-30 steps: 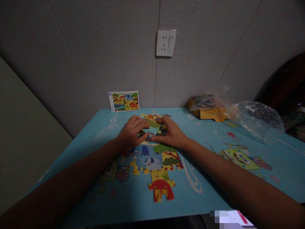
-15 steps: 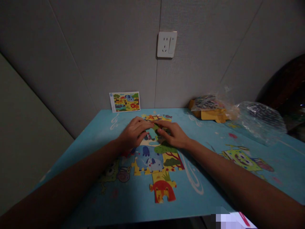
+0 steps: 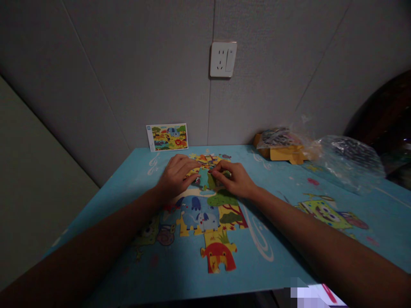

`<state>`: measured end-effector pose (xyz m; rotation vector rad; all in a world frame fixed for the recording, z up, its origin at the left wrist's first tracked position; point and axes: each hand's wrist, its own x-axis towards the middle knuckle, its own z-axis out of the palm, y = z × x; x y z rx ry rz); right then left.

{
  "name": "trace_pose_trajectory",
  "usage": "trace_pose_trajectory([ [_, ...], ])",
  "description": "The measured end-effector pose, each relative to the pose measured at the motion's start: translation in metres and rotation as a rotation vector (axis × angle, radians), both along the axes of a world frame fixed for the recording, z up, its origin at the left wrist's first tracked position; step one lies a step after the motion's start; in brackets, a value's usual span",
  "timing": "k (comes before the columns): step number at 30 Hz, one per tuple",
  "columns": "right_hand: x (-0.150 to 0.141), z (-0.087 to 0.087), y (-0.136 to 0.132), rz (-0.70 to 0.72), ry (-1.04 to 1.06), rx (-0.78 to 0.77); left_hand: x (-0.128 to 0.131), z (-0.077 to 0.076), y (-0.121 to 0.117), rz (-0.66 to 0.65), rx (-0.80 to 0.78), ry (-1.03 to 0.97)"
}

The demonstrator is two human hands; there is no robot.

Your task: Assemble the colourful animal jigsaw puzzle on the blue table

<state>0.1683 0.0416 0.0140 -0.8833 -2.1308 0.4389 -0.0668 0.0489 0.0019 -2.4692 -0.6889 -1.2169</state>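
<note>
A partly joined jigsaw puzzle (image 3: 201, 214) with animals and trees lies on the blue table. My left hand (image 3: 176, 176) rests over its upper left part, fingers stretched out and apart from the thumb. Across from it, my right hand (image 3: 236, 179) pinches at a puzzle piece (image 3: 211, 179) in the upper middle, thumb and forefinger together; much of that piece is hidden. Closer to me, a red lion-face puzzle piece (image 3: 220, 256) lies below the elephant part, under a yellow piece. Several loose pieces (image 3: 207, 160) lie beyond the fingertips.
A picture card (image 3: 168, 137) leans on the wall at the back left. A yellow package (image 3: 284, 153) and a clear plastic bag (image 3: 348, 160) are at the back right. The table (image 3: 135, 273) bears printed cartoon figures. A socket (image 3: 223, 60) is on the wall.
My right hand's fingers have bent from stretched out into a pinch. My left hand has shifted slightly left, its fingers flatter, and more of the puzzle between the hands shows.
</note>
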Motion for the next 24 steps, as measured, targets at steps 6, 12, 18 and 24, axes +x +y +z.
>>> trace_pose_trajectory([
  [6,0.0013,-0.0016,0.0014,0.001,-0.02,-0.049,-0.0004,0.0005,-0.0008,0.031,0.014,-0.004],
  [12,0.0007,-0.0014,0.0005,0.047,-0.042,-0.077,-0.0023,0.0006,0.0001,0.053,0.009,-0.002],
  [18,0.0016,0.0002,-0.0013,0.122,-0.131,-0.121,-0.0032,0.0013,0.0014,0.066,0.003,0.022],
  [24,-0.0001,-0.0004,-0.0052,0.246,-0.223,-0.206,-0.0058,0.0004,0.0038,0.034,-0.03,0.063],
])
